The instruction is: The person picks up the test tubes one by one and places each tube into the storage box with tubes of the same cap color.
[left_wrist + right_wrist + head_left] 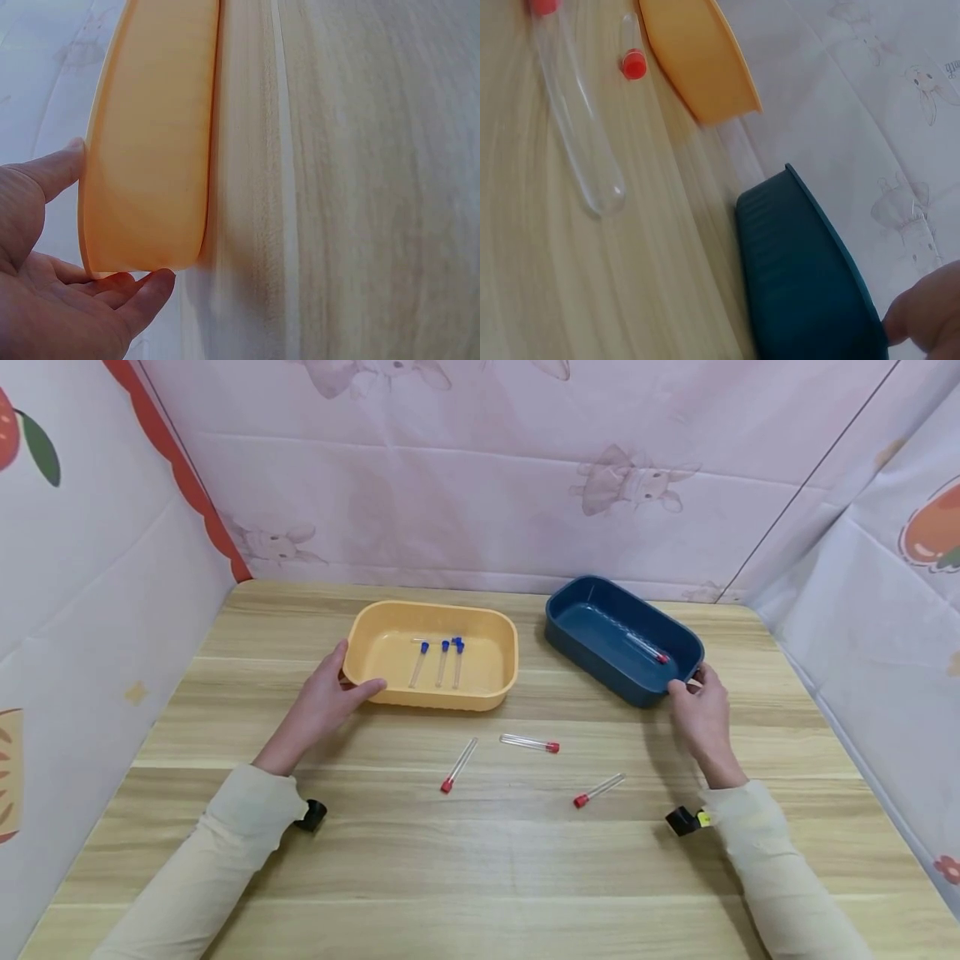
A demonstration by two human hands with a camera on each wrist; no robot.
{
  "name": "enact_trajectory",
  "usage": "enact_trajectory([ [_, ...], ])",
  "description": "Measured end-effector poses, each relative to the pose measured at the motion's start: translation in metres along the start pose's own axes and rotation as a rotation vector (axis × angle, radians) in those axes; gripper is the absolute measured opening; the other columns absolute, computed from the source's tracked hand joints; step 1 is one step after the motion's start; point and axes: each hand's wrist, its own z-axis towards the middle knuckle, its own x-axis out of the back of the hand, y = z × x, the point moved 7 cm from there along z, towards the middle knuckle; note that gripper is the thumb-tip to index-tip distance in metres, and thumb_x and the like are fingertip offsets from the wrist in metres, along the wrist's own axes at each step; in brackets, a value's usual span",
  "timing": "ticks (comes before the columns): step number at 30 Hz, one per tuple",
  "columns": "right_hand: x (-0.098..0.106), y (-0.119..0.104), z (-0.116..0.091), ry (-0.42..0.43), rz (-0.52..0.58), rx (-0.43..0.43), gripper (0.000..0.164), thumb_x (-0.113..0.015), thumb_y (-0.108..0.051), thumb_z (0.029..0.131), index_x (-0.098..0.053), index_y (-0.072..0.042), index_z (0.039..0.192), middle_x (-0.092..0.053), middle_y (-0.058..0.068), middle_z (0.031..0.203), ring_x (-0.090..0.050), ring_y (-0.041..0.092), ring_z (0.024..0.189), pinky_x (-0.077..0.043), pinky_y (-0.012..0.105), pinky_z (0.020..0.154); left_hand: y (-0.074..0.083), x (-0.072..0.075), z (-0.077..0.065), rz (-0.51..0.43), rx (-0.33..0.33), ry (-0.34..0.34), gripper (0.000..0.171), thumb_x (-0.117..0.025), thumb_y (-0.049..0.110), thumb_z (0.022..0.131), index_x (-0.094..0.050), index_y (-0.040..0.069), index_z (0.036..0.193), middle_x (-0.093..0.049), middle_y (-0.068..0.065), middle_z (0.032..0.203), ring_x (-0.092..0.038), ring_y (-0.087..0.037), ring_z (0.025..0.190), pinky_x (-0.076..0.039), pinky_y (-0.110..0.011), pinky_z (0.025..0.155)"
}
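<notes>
My left hand [322, 702] grips the left end of a yellow plastic bin [442, 700], thumb over the front rim and fingers against the end wall. Inside it lie several clear test tubes with blue caps [442, 664]. On the right, a dark blue bin [596, 665] stands at a slant, its near right corner pinched by my right hand [703, 718]. A red-capped test tube [647, 648] lies in that bin. Between my hands, three red-capped tubes lie loose on the table: one tube [459, 766] points toward the yellow bin, another tube [529, 743] lies crosswise, and a third tube [599, 791] is nearer the right hand.
Both bins stand on a wood-grain table [480, 877], toward its back edge. Behind it hangs a pink printed cloth [450, 510], and white printed cloths close off the left and right sides. A black wrist device [682, 821] sits at the right cuff.
</notes>
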Motion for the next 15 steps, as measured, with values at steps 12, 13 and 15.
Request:
enact_trajectory([
  [12,0.012,0.006,0.006,-0.009,-0.005,0.023,0.059,-0.044,-0.012,0.099,-0.041,0.001,0.156,-0.056,0.021,0.146,-0.059,0.014,0.112,-0.043,0.009,0.080,0.003,0.000,-0.002,-0.005,0.003,-0.004,0.095,-0.069,0.026,0.102,-0.002,-0.004,0.163,-0.027,-0.030,0.162,-0.049,-0.040,0.135,-0.046,-0.051,0.108],
  [13,0.013,0.007,0.006,-0.015,-0.008,0.024,0.059,-0.044,-0.011,0.099,-0.040,0.001,0.157,-0.055,0.021,0.147,-0.058,0.014,0.112,-0.042,0.008,0.081,0.003,0.000,-0.002,-0.003,0.002,-0.003,0.095,-0.069,0.026,0.102,-0.002,-0.004,0.163,-0.027,-0.030,0.162,-0.049,-0.040,0.135,-0.046,-0.051,0.108],
  [15,0.014,0.008,0.007,-0.031,-0.010,0.027,0.059,-0.044,-0.011,0.100,-0.038,0.001,0.157,-0.054,0.021,0.148,-0.056,0.013,0.111,-0.042,0.007,0.081,0.003,0.000,-0.002,-0.003,-0.001,-0.002,0.095,-0.069,0.026,0.102,-0.003,-0.004,0.163,-0.027,-0.030,0.162,-0.049,-0.040,0.135,-0.046,-0.051,0.108],
])
